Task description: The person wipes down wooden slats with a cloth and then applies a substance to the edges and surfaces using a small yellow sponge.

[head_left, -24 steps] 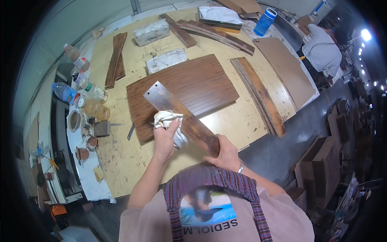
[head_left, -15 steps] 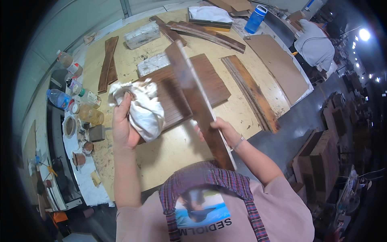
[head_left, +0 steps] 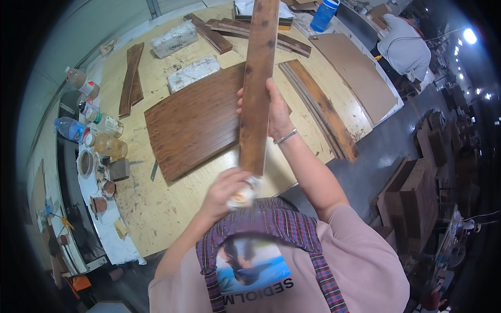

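Note:
My right hand [head_left: 277,108] grips a long brown wooden plank [head_left: 258,88] by its edges, fingers wrapped round its underside. The plank is raised above the table, its face with dark knots turned up and one end pointing toward my chest. At that near end, my left hand [head_left: 227,194] is closed on a crumpled white cloth [head_left: 245,194], which lies against or right beside the plank's end; motion blurs it. Beneath the plank a wide brown slatted wooden panel [head_left: 195,122] lies on the table, partly hidden by the plank.
Two whitish wrapped blocks [head_left: 194,73] lie beyond the panel on the yellowish table [head_left: 141,208]. More wooden strips [head_left: 319,109] lie to the right, and crossed strips [head_left: 131,78] to the left. Bottles [head_left: 108,145] line the left edge. A blue bottle [head_left: 324,15] stands far right, near another person [head_left: 404,49].
My left hand has brought the cloth down from above the panel to the plank's near end. The plank has turned its broad face up, and my right hand has shifted farther along it.

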`<action>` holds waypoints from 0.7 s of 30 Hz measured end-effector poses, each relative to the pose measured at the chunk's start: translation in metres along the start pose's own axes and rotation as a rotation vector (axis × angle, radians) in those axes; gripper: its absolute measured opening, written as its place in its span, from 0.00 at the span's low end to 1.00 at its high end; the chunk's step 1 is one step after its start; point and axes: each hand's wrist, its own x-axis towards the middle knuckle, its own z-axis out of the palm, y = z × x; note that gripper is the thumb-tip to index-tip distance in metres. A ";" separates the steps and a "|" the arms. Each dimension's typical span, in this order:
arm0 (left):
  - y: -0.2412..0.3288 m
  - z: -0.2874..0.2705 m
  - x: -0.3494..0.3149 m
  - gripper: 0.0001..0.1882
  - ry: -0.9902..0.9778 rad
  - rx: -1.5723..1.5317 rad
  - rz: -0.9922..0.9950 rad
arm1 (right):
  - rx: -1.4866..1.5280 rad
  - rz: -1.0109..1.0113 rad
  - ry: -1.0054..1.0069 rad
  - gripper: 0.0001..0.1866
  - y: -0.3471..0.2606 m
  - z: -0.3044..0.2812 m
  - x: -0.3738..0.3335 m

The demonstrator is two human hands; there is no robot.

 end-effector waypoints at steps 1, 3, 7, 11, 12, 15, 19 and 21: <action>-0.011 -0.005 -0.021 0.21 0.060 -0.017 -0.151 | -0.029 -0.004 0.017 0.36 -0.008 -0.002 0.001; -0.022 -0.020 -0.039 0.16 0.451 -0.555 -0.890 | -0.028 0.014 0.024 0.38 -0.018 -0.002 0.001; -0.032 -0.062 -0.020 0.15 0.749 -0.502 -0.746 | 0.029 0.048 0.050 0.41 -0.024 0.005 0.001; -0.026 -0.071 -0.008 0.14 0.797 -0.666 -0.684 | 0.021 0.037 0.061 0.40 -0.021 0.007 -0.003; -0.029 -0.068 -0.010 0.14 0.767 -0.654 -0.707 | 0.010 0.038 0.063 0.39 -0.022 0.007 -0.004; -0.024 -0.064 -0.007 0.15 0.709 -0.675 -0.706 | 0.075 0.100 0.045 0.36 -0.016 0.004 -0.016; -0.028 -0.068 -0.005 0.15 0.720 -0.695 -0.698 | 0.000 0.326 -0.033 0.31 -0.008 -0.007 -0.045; -0.030 -0.069 -0.001 0.14 0.718 -0.702 -0.675 | -0.025 0.411 -0.040 0.30 -0.001 -0.025 -0.063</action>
